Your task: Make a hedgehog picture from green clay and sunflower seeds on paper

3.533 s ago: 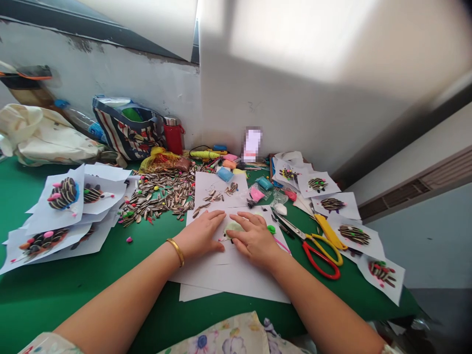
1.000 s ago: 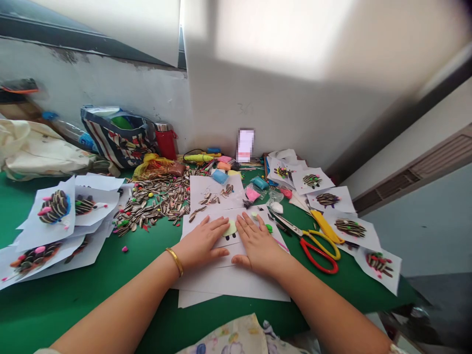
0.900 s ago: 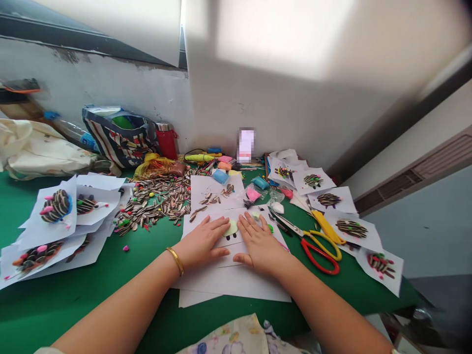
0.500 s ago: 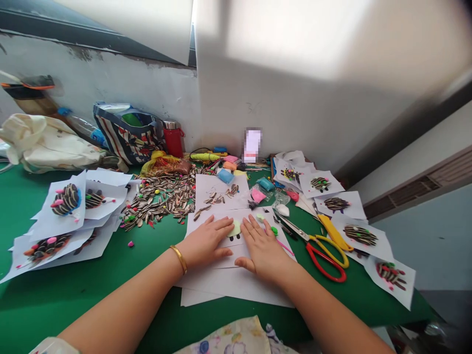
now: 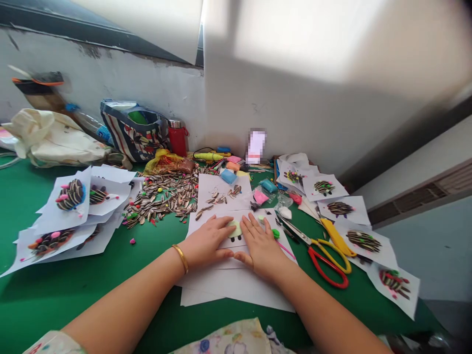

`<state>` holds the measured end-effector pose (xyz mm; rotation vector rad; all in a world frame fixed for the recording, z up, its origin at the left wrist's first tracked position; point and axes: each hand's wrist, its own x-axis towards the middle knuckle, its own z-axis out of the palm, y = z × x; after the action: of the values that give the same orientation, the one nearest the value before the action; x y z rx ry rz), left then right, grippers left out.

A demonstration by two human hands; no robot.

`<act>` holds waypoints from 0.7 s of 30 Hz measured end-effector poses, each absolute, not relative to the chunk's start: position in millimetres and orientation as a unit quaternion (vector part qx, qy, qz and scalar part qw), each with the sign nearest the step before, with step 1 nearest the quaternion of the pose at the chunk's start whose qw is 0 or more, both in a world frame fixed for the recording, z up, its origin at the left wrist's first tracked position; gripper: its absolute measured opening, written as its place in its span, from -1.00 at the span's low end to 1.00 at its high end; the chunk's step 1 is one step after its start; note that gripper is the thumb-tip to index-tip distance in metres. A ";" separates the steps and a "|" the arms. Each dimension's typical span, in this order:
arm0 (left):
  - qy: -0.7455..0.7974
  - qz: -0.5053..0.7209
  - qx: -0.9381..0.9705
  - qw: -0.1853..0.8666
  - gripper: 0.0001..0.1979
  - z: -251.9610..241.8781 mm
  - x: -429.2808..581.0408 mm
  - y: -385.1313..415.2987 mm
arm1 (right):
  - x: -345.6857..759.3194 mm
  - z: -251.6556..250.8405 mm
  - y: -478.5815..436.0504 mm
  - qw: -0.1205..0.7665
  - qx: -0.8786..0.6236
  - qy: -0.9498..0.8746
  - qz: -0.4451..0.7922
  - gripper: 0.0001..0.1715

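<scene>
My left hand [image 5: 211, 239] and my right hand [image 5: 262, 246] lie flat on white paper [image 5: 206, 285], fingers stretched out and thumb tips close together. Between the fingertips is a flattened pale green clay piece [image 5: 235, 228], partly hidden, with two small black ovals [image 5: 236, 239] at its lower edge. Fingers of both hands touch its sides. Beyond my right fingertips sits a small pale green bit of clay, and beside that hand are a bright green lump [image 5: 275, 233] and a thin pink strip [image 5: 286, 249]. Several sunflower seeds [image 5: 217, 198] rest on another sheet ahead.
Scissors [image 5: 326, 258] with red and yellow handles and a yellow cutter [image 5: 337, 238] lie at the right. Papers with seed-and-clay figures [image 5: 72, 194] are stacked left and spread right. A seed pile [image 5: 167, 196], clay packets [image 5: 268, 185], a red flask [image 5: 177, 140] and bags stand toward the wall.
The view has shifted slightly, so the background sits a little farther right. My hands stay flat around the pale green clay, with the thumbs slightly closer together.
</scene>
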<state>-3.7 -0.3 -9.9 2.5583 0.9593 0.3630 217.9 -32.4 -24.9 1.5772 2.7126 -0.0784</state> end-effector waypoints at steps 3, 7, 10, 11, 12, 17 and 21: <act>0.346 0.144 0.904 0.206 -0.30 -12.7 -4.6 0.3 | 216.2 -24.3 -30.6 -0.001 0.490 0.871 -0.015 -0.06; 0.365 0.158 0.888 0.230 -0.20 -16.6 -5.9 1.2 | 213.8 -17.5 -28.1 -0.019 0.498 0.867 0.002 -0.08; 0.378 0.169 0.880 0.233 -0.20 -16.7 -6.2 0.7 | 211.4 -15.9 -25.5 -0.023 0.493 0.869 -0.013 -0.09; 0.383 0.173 0.877 0.234 -0.20 -16.5 -6.2 0.4 | 210.6 -16.4 -24.5 -0.022 0.488 0.872 -0.021 -0.10; 0.387 0.176 0.874 0.235 -0.19 -16.3 -6.2 0.2 | 209.8 -17.1 -23.6 -0.021 0.484 0.874 -0.028 -0.12; 0.392 0.178 0.870 0.242 -0.21 -17.8 -6.6 0.5 | 206.4 -20.7 -19.4 -0.042 0.492 0.870 -0.020 -0.12; 0.395 0.183 0.868 0.238 -0.19 -19.2 -6.2 1.0 | 204.2 -22.2 -17.1 -0.036 0.479 0.877 -0.020 -0.18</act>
<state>-6.2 1.0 -19.2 2.3786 1.0833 0.5023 204.2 -17.1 -22.2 1.5393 2.8206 -0.0658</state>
